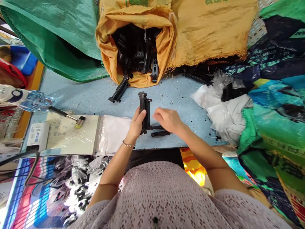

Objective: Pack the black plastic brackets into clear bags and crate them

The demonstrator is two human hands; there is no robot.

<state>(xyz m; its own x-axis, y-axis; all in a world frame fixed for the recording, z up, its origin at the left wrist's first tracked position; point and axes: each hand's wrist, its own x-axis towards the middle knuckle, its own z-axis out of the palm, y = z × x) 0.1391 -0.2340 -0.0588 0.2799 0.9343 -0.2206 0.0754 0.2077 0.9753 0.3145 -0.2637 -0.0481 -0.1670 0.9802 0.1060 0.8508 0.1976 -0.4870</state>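
My left hand point(137, 123) is closed around a long black plastic bracket point(144, 109), which stands roughly upright in view with its thumb lying across the side. Just to the right hovers my right hand point(168, 119), its fingers curled together beside the bracket; what they hold, if anything, is hidden. Below that hand a second slim black part point(160, 133) rests on the blue table. Farther off, another black bracket point(119, 90) lies at the mouth of an orange woven sack point(106, 54) filled with more of these black parts.
On the left of the blue table point(178, 93) are a small hammer point(69, 115), a cardboard sheet point(82, 140), clear plastic bags point(114, 128) and a water bottle point(35, 99). White crumpled bags point(221, 109) and green sacks crowd the right. A blue basket point(40, 190) of wrapped parts stands below.
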